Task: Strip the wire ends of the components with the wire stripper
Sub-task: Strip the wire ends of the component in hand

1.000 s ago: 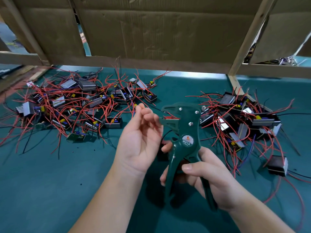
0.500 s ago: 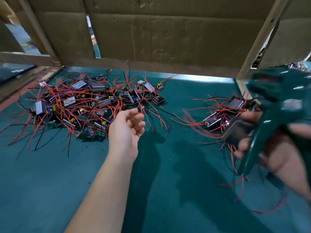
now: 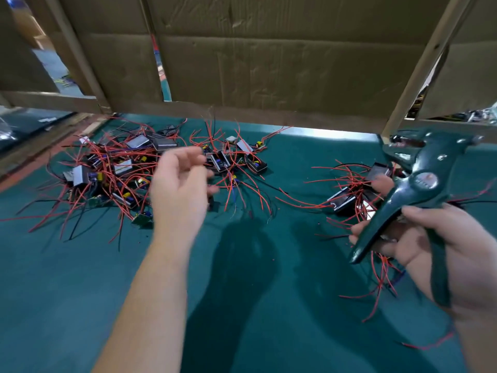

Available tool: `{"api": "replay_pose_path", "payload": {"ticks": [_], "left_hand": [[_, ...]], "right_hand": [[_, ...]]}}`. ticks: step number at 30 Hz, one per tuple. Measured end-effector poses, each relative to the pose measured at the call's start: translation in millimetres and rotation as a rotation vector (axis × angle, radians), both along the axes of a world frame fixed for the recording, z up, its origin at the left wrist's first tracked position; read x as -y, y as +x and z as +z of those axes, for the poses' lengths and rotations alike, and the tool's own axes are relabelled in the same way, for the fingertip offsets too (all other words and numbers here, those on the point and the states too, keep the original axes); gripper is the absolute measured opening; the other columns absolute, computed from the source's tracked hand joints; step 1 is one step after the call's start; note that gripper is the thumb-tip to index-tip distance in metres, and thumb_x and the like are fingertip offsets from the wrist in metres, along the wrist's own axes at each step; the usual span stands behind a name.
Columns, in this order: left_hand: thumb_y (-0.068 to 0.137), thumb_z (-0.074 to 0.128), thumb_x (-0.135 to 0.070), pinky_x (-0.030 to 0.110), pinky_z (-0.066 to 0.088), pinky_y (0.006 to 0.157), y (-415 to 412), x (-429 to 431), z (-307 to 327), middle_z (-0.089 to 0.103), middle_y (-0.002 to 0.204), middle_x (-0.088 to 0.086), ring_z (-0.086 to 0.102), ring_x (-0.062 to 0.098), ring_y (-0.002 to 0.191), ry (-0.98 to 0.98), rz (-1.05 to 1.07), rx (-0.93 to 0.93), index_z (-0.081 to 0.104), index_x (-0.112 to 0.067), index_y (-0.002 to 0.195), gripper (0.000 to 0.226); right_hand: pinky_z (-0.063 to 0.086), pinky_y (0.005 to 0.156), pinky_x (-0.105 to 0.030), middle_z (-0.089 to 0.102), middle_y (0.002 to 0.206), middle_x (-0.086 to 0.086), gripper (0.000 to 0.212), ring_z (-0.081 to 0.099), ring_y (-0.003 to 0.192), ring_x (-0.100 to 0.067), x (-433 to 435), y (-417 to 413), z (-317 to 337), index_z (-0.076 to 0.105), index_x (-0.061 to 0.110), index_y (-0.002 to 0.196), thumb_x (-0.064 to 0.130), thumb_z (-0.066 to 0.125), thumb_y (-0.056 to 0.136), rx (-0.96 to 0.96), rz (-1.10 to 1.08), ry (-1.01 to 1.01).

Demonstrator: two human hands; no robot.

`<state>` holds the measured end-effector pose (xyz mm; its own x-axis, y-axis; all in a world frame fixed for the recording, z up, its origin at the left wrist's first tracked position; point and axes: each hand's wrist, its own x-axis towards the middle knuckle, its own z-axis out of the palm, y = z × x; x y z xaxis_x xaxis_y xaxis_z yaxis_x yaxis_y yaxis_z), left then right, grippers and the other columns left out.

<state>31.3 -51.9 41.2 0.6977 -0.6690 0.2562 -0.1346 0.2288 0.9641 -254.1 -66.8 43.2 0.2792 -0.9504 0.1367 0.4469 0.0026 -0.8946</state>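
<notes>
My right hand [image 3: 446, 249] grips the handles of the dark green wire stripper [image 3: 419, 184], raised over the right-hand pile of components [image 3: 349, 195] with red wires. The stripper's jaws point up and left. My left hand [image 3: 180, 187] hovers with loosely curled fingers over the near edge of the larger left pile of components [image 3: 121, 170], holding nothing that I can see. Both piles are small black and silver modules with red and black leads on the green table [image 3: 80, 278].
A cardboard wall [image 3: 269, 63] on a wooden frame closes the back of the table. A wooden post [image 3: 419, 71] rises at the back right. Loose red wire ends [image 3: 427, 345] lie at the near right. Bare green surface lies between the two piles.
My right hand swung the stripper out to the right over the right pile. My left hand left the stripper's jaws and reached left and forward toward the left pile.
</notes>
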Motion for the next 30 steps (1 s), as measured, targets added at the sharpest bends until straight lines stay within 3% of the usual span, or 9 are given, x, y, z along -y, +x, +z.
{"api": "replay_pose_path", "payload": {"ticks": [3, 6, 11, 15, 17, 21, 23, 26, 30], "left_hand": [[0.083, 0.038, 0.001, 0.03, 0.057, 0.069, 40.8, 0.6, 22.9, 0.063, 0.092, 0.0, 0.064, 0.025, 0.089, 0.077, 0.195, 0.387, 0.058, -0.018, 0.098, 0.031], [0.086, 0.039, 0.007, 0.033, 0.043, 0.087, 69.4, 13.4, 34.5, 0.059, 0.11, 0.014, 0.056, 0.03, 0.101, 0.271, 0.303, 0.907, 0.057, -0.008, 0.113, 0.036], [0.087, 0.05, -0.004, 0.048, 0.043, 0.089, 107.7, 47.9, 36.8, 0.057, 0.118, 0.016, 0.054, 0.037, 0.111, 1.051, 0.153, 1.428, 0.057, -0.01, 0.12, 0.034], [0.092, 0.044, -0.01, 0.045, 0.042, 0.095, 138.6, 52.4, 21.7, 0.049, 0.133, 0.012, 0.051, 0.034, 0.116, 1.38, -0.106, 1.317, 0.046, -0.018, 0.135, 0.044], [0.093, 0.049, -0.017, 0.045, 0.04, 0.093, 147.9, 54.7, 15.5, 0.052, 0.13, 0.011, 0.053, 0.035, 0.114, 1.348, -0.063, 1.325, 0.049, -0.019, 0.132, 0.039], [0.095, 0.052, -0.041, 0.044, 0.036, 0.096, 157.8, 54.4, 10.8, 0.066, 0.103, 0.003, 0.058, 0.029, 0.102, 1.252, 0.046, 1.41, 0.061, -0.022, 0.101, 0.022], [0.097, 0.05, -0.041, 0.045, 0.033, 0.098, 158.9, 52.5, 10.8, 0.065, 0.101, 0.002, 0.056, 0.03, 0.104, 1.216, 0.04, 1.391, 0.06, -0.024, 0.093, 0.02], [0.098, 0.05, -0.031, 0.041, 0.035, 0.093, 153.4, 50.0, 20.9, 0.062, 0.1, 0.005, 0.054, 0.028, 0.101, 1.004, -0.047, 1.06, 0.058, -0.026, 0.092, 0.011], [0.094, 0.044, -0.025, 0.038, 0.045, 0.089, 144.9, 44.1, 46.8, 0.073, 0.094, 0.009, 0.066, 0.02, 0.084, 0.663, -0.444, 0.187, 0.076, -0.014, 0.066, 0.045]], "right_hand": [[0.056, 0.06, -0.051, 0.068, 0.114, -0.01, 0.044, 0.067, 0.068, -0.038, -1.6, 9.0, 1.9, 0.057, 0.0, 0.116, 0.009, 0.046, 0.075, -0.036, -0.024, 0.021], [0.056, 0.061, -0.05, 0.065, 0.12, -0.017, 0.053, 0.067, 0.069, -0.039, -2.7, 13.1, -1.2, 0.051, -0.007, 0.125, 0.009, 0.046, 0.075, -0.031, 0.016, 0.07], [0.057, 0.064, -0.053, 0.068, 0.108, -0.017, 0.047, 0.067, 0.069, -0.041, -3.3, 17.6, -6.8, 0.057, -0.005, 0.118, 0.01, 0.046, 0.075, -0.05, 0.055, 0.093], [0.056, 0.063, -0.054, 0.068, 0.112, -0.017, 0.041, 0.066, 0.068, -0.041, -3.7, 22.4, -9.8, 0.06, -0.002, 0.112, 0.009, 0.047, 0.075, -0.054, 0.073, 0.124], [0.056, 0.065, -0.057, 0.068, 0.111, -0.016, 0.043, 0.066, 0.068, -0.041, -3.2, 24.5, -12.2, 0.059, -0.004, 0.114, 0.01, 0.049, 0.074, -0.062, 0.081, 0.147], [0.056, 0.06, -0.054, 0.066, 0.09, -0.022, 0.046, 0.066, 0.071, -0.044, -2.3, 27.7, -18.7, 0.057, -0.007, 0.112, 0.012, 0.054, 0.07, -0.121, 0.03, 0.165], [0.056, 0.058, -0.052, 0.065, 0.088, -0.022, 0.043, 0.066, 0.071, -0.045, -2.0, 27.6, -19.8, 0.056, -0.006, 0.107, 0.011, 0.055, 0.068, -0.122, -0.002, 0.184], [0.056, 0.059, -0.056, 0.058, 0.09, -0.026, 0.037, 0.067, 0.071, -0.046, 0.2, 25.1, -19.3, 0.053, -0.005, 0.101, 0.012, 0.056, 0.067, -0.121, -0.031, 0.197], [0.055, 0.062, -0.058, 0.052, 0.095, -0.028, 0.046, 0.066, 0.073, -0.049, 1.4, 22.5, -19.1, 0.049, 0.0, 0.11, 0.013, 0.056, 0.067, -0.095, -0.03, 0.211]]}}
